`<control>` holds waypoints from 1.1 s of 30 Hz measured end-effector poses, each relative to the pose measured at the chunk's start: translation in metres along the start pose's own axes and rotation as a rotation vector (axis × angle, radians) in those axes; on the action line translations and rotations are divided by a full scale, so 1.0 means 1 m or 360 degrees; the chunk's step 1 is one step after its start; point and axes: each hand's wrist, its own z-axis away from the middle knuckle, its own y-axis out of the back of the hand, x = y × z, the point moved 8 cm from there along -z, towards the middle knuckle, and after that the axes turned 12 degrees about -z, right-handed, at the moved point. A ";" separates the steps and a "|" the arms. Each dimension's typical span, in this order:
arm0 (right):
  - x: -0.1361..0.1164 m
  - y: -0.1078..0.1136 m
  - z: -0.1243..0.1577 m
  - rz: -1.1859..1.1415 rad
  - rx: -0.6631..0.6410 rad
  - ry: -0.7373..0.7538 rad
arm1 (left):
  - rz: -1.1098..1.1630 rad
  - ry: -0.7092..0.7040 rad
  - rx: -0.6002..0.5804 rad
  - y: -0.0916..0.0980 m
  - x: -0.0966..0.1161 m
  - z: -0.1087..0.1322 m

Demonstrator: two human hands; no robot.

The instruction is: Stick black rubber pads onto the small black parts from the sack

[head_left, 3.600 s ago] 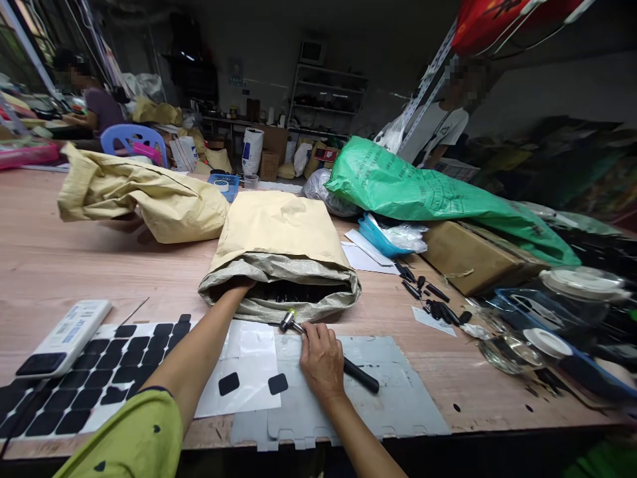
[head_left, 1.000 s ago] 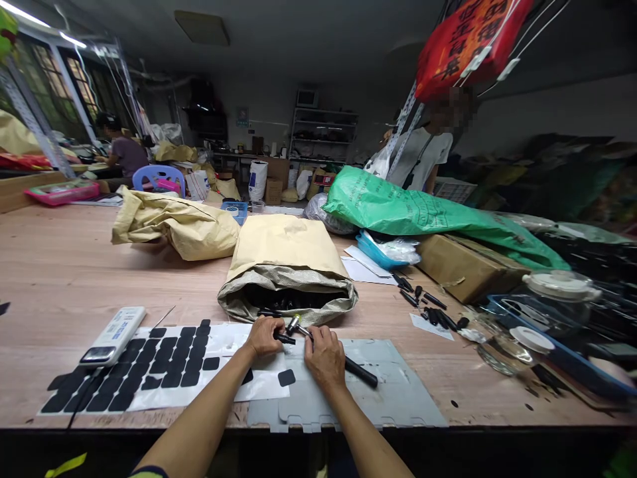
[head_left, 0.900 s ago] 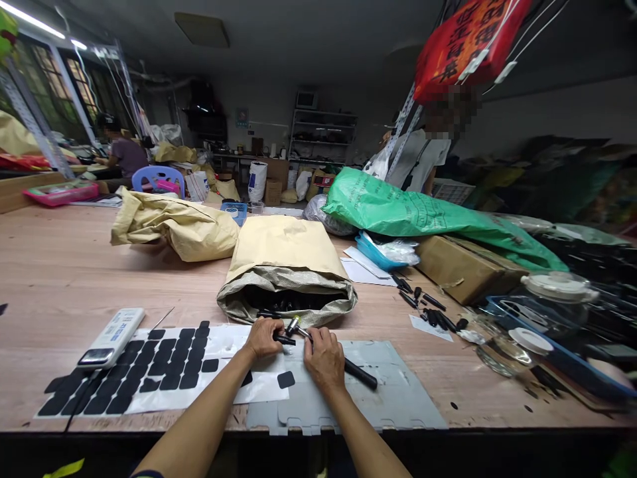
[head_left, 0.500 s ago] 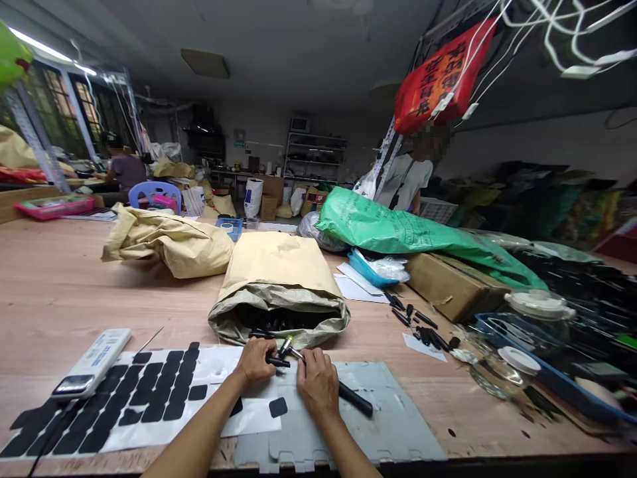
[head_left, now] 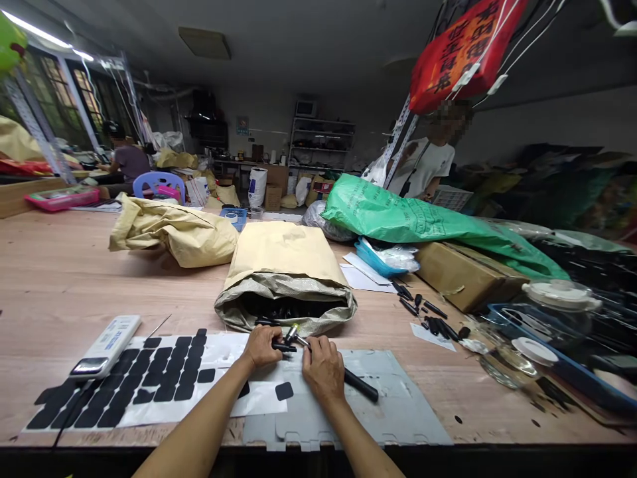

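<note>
In the head view, pinching a slim black piece (head_left: 286, 347) in the left hand (head_left: 263, 346), just nearer than the mouth of the open sack (head_left: 288, 249). Gripping a hammer (head_left: 362, 386) in the right hand (head_left: 324, 372), over the gray board (head_left: 393, 405), head-first toward the far left. With loose black parts (head_left: 438, 326) farther right.

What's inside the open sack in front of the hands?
Black pieces show in the mouth of the open sack; its upper side covers whatever lies deeper, and their number cannot be told.
</note>
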 end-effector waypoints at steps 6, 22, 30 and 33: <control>0.000 0.000 0.000 -0.0003 0.0007 0.0004 | 0.0011 0.0002 0.0005 0.002 0.001 0.001; 0.000 0.003 0.000 0.0008 0.0026 0.0027 | 0.0003 -0.0051 -0.0059 -0.010 -0.007 -0.004; -0.002 0.004 -0.001 -0.0016 0.0036 0.0031 | 0.0144 -0.0042 -0.0035 0.002 0.001 -0.002; -0.003 0.004 -0.001 -0.0007 0.0009 0.0016 | 0.0235 -0.0110 0.0027 0.018 0.011 0.005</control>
